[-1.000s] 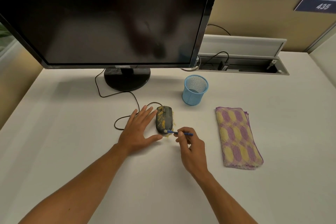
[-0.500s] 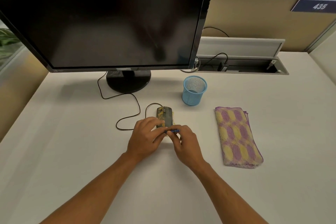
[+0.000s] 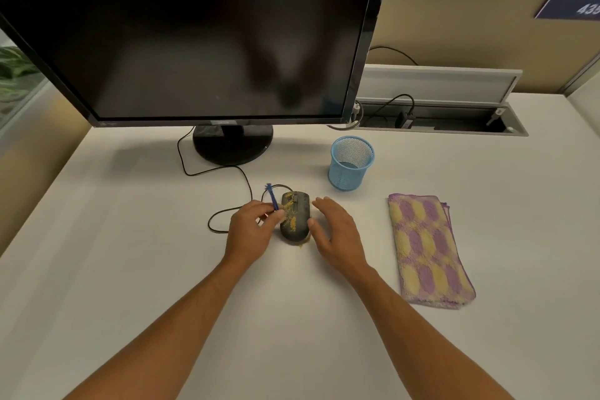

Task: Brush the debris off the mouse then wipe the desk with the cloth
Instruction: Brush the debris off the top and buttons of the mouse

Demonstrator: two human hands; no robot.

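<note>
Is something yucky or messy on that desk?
Yes. The mouse has yellow crumbs stuck on its top, and a few lie on the desk by its near end. The left hand holds a small blue brush beside it.

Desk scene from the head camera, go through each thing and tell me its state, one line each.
mouse: dirty, yellow debris on its left side
brush: pinched in left hand, tip pointing away
left hand: holding the brush
right hand: open, thumb against the mouse
cloth: folded, lying untouched
pen cup: upright, empty
monitor: off
</note>
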